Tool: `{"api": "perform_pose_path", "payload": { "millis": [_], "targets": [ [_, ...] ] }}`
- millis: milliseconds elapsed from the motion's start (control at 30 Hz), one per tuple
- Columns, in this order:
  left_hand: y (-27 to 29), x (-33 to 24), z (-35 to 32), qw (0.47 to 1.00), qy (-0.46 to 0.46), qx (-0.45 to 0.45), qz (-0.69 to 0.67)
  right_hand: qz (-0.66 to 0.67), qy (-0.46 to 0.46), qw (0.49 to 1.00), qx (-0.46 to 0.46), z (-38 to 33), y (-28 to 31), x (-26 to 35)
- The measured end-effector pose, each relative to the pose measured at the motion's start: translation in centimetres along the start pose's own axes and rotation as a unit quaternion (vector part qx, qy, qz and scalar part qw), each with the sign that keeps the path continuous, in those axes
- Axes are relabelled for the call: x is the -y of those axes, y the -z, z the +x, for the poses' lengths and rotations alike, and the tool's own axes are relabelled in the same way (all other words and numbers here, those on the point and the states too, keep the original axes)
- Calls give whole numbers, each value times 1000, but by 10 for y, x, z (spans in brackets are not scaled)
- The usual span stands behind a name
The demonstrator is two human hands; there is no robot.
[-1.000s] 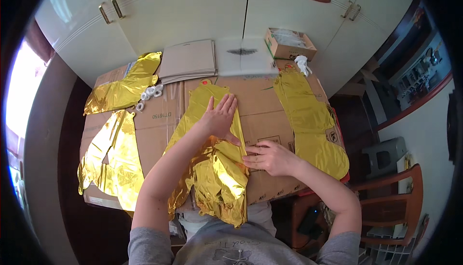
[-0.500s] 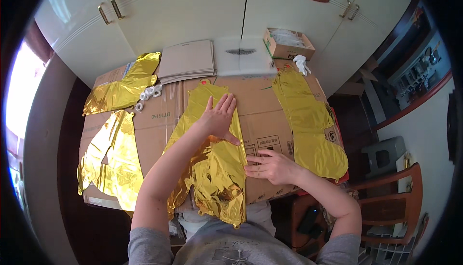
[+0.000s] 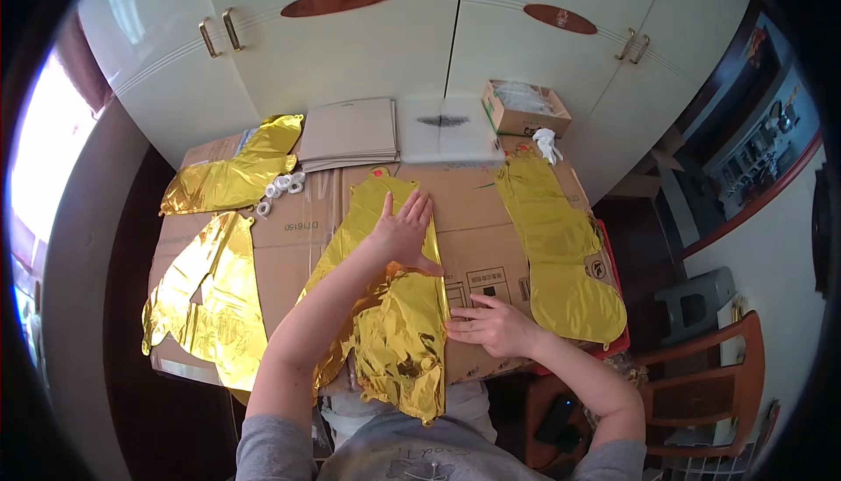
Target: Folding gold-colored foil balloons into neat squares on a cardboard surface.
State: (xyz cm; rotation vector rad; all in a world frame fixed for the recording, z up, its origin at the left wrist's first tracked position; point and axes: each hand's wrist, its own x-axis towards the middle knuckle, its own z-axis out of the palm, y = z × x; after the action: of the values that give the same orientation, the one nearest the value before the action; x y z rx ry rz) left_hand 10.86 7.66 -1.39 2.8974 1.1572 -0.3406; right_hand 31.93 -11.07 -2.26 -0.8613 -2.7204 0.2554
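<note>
The left forearm (image 3: 337, 306) slants toward one o'clock and ends in the left hand (image 3: 403, 237), held flat with its back up, fingers (image 3: 413, 209) spread between twelve and one, thumb (image 3: 428, 265) stretched out toward four. The right forearm (image 3: 583, 371) angles toward ten o'clock; the right hand (image 3: 498, 328), apart from the left at its four-to-five o'clock, is back up, fingers loosely extended toward nine.

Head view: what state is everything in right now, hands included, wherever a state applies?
Left hand: open, palm down on the middle gold foil.
Right hand: open, fingers extended at that foil's right edge.
Middle gold foil: spread out, lower part crumpled.
Right gold foil: laid flat, lightly wrinkled.
Grey boards: stacked.
Box: open-topped.
Cabinet doors: shut.
</note>
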Motion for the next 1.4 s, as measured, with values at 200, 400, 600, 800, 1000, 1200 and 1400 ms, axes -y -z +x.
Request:
{"api": "perform_pose_path", "payload": {
  "millis": [200, 400, 600, 800, 1000, 1200, 1400],
  "targets": [
    [-7, 6, 13, 999, 27, -34, -21, 28, -16, 999, -27, -3, -9, 1],
    [-6, 22, 28, 998, 48, -22, -26, 49, -31, 997, -59, -2, -11, 4],
    [-6, 37, 43, 992, 87, -18, -88, 48, -30, 996, -68, 1, -10, 5],
    [-10, 41, 49, 987, 127, -41, -93, 34, -23, 997, -72, 2, -9, 4],
    [-12, 37, 46, 981, 143, -67, -110, 81, -12, 996, -46, 11, -1, -5],
    [-15, 37, 43, 983, 131, -86, -98, 69, -100, 987, -109, 37, 1, -45],
    [-18, 37, 45, 977, 128, -104, -139, 2, -153, 982, -106, 79, -17, -46]
  ]
}}
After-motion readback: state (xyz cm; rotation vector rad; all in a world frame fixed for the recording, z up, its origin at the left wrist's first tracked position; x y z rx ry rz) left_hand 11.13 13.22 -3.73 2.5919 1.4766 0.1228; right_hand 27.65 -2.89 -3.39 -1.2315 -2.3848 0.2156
